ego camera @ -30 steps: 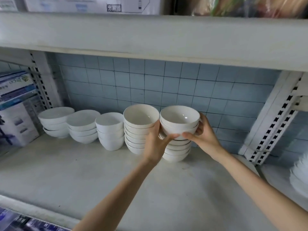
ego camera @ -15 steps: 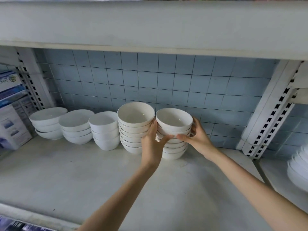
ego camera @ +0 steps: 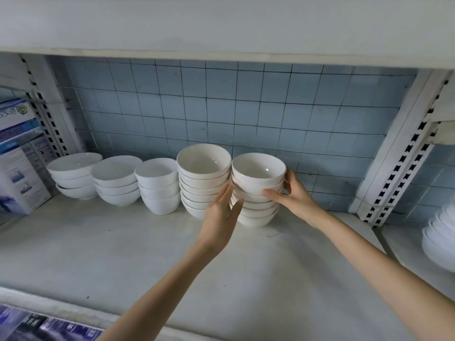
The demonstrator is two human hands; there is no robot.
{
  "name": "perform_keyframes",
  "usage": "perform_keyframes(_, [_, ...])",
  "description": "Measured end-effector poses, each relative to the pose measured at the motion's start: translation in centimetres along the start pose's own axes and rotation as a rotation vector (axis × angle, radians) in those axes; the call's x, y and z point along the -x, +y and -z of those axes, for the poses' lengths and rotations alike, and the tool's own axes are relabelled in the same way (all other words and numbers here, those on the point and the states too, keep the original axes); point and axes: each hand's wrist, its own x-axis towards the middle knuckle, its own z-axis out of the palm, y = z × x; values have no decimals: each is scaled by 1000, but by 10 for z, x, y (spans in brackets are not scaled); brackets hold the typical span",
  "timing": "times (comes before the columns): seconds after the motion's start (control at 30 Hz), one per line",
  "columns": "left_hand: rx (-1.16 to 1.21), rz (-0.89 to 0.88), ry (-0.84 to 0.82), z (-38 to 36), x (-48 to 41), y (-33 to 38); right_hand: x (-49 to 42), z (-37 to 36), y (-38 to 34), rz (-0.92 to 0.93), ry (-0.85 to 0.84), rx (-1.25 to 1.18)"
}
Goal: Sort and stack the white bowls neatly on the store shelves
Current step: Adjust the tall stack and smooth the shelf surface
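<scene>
Several glossy white ceramic bowls, nested one inside another, form the rightmost stack [ego camera: 256, 201], which stands on a pale, scuffed shelf board [ego camera: 123, 254] between the two hands. A taller stack of the same bowls [ego camera: 203, 179] rises just beside it, beyond the left hand's fingertips. Three lower bowl stacks [ego camera: 157, 187] follow further out on that side, then printed blue-and-white cardboard boxes [ego camera: 18, 158]. Blue square wall tiles [ego camera: 246, 107] run behind. A white slotted steel upright [ego camera: 398, 156] and a blurred pile of white dishes [ego camera: 440, 239] lie beyond the right hand. The left hand [ego camera: 221, 215], fingers straight, lies flat against the stack's side. The right hand [ego camera: 293, 195] grasps the upper bowls, thumb in front, fingers curled behind.
</scene>
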Motion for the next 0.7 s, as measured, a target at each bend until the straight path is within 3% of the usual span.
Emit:
perform_keyframes(0.17, [-208, -110, -10, 34, 17, -1, 14, 3, -4, -13, 24, 202])
perform_keyframes(0.33, [-446, 21, -107, 68, 30, -8, 41, 3, -6, -89, 135, 597])
perform_keyframes(0.53, [-714, -53, -158, 107, 47, -24, 94, -5, -11, -58, 251, 1145])
perform_keyframes(0.7, [-803, -83, -187, 126, 53, -27, 134, -5, -13, -121, 338, 1333])
